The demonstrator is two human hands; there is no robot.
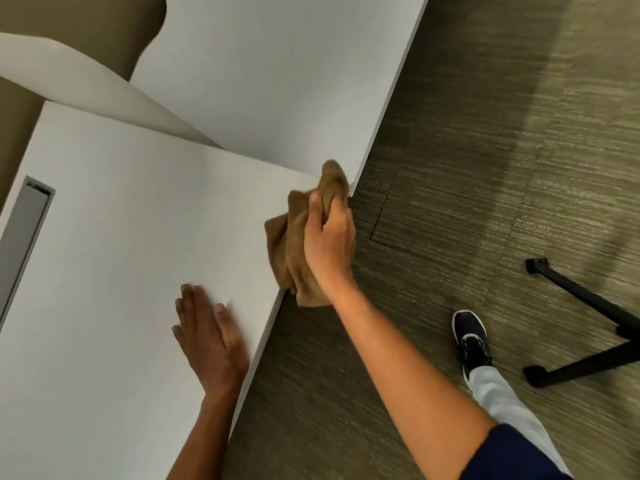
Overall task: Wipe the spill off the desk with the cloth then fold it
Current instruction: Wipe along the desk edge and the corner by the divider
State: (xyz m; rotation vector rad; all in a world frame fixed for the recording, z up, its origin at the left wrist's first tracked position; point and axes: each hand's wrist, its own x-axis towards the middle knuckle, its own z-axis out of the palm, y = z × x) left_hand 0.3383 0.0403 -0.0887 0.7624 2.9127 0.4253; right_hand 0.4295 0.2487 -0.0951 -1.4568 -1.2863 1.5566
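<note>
A crumpled brown cloth [291, 237] is bunched at the right corner of the white desk [121, 237], partly hanging over the edge. My right hand [329, 237] grips it from above, fingers closed round the fabric. My left hand [207, 337] lies flat on the desk top near the front edge, palm down, fingers spread and holding nothing. No spill shows on the white surface.
A second white desk [277, 71] adjoins at the back, with a curved white divider [104, 81] between them. A grey cable slot [24, 233] sits at the left. On the carpet to the right are my shoe [471, 337] and black chair legs [581, 334].
</note>
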